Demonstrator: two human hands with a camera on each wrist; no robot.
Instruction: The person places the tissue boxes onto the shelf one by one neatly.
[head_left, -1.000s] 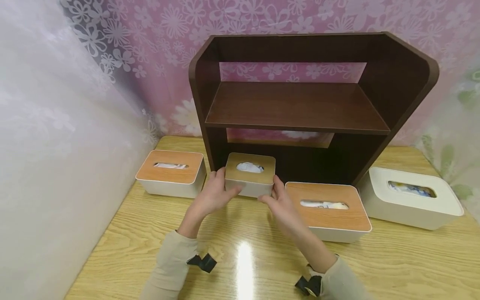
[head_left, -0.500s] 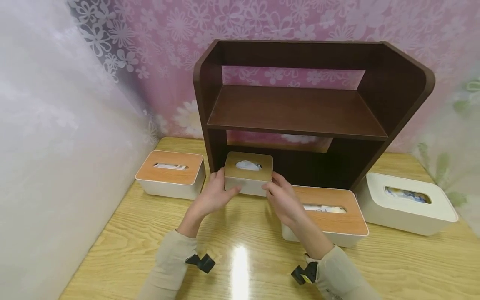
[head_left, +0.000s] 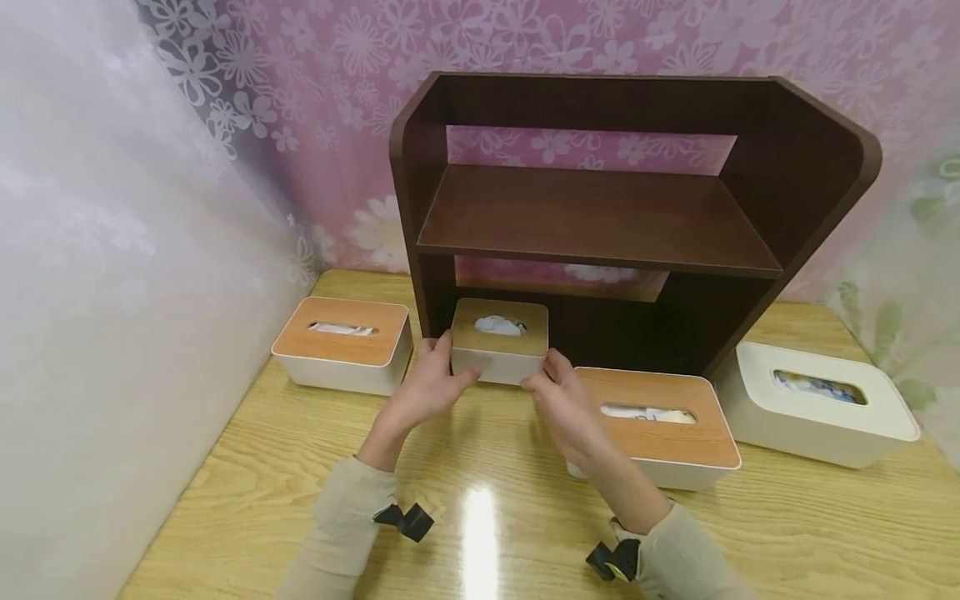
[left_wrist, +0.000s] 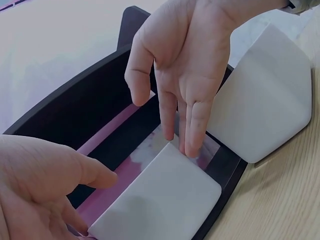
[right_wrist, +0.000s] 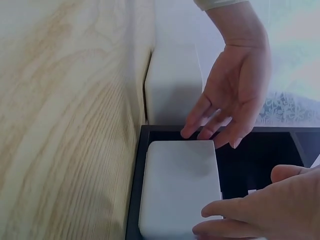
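Note:
A small white tissue box [head_left: 498, 343] with a wooden lid stands on the table at the left end of the dark brown shelf's [head_left: 600, 212] lower opening. My left hand [head_left: 429, 385] touches its left front corner, thumb against the front face. My right hand [head_left: 558, 398] touches the right front corner with straight fingers. In the left wrist view the right hand [left_wrist: 190, 75] lays its fingertips on the box [left_wrist: 160, 200]. In the right wrist view the left hand [right_wrist: 232, 100] rests relaxed fingers at the box's [right_wrist: 180, 185] far end.
A wider wood-lidded tissue box [head_left: 341, 343] sits left of the shelf. A similar one [head_left: 656, 421] lies under my right forearm, and an all-white box [head_left: 821, 400] is at the far right. The light wood table [head_left: 480, 467] meets curtained walls behind and to the left.
The small box has slid a little back toward the shelf's lower opening, with both hands following it. The other boxes have stayed put.

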